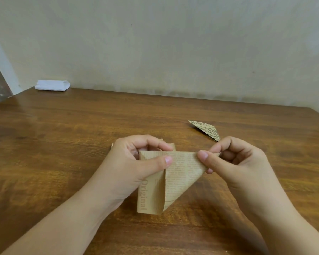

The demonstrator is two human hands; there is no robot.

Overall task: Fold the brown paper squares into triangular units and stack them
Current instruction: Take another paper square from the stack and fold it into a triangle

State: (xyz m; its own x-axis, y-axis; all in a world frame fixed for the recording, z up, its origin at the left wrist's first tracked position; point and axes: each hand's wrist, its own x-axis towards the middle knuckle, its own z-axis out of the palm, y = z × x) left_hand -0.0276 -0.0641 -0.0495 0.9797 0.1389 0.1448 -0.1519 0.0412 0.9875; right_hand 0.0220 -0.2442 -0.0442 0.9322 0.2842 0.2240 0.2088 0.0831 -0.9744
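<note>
A brown paper square with newspaper print (180, 173) is held just above the wooden table (63, 144), partly folded, with one flap hanging down and curling at the bottom. My left hand (136, 162) pinches its upper left part between thumb and fingers. My right hand (234, 162) pinches its upper right corner. Behind my left hand the edges of more brown paper (170, 145) peek out on the table. A folded triangular unit (207, 129) lies on the table to the far right of the hands.
A folded white cloth or tissue (52, 85) lies at the back left corner of the table by the wall (173, 52). The table's right edge shows at the far right.
</note>
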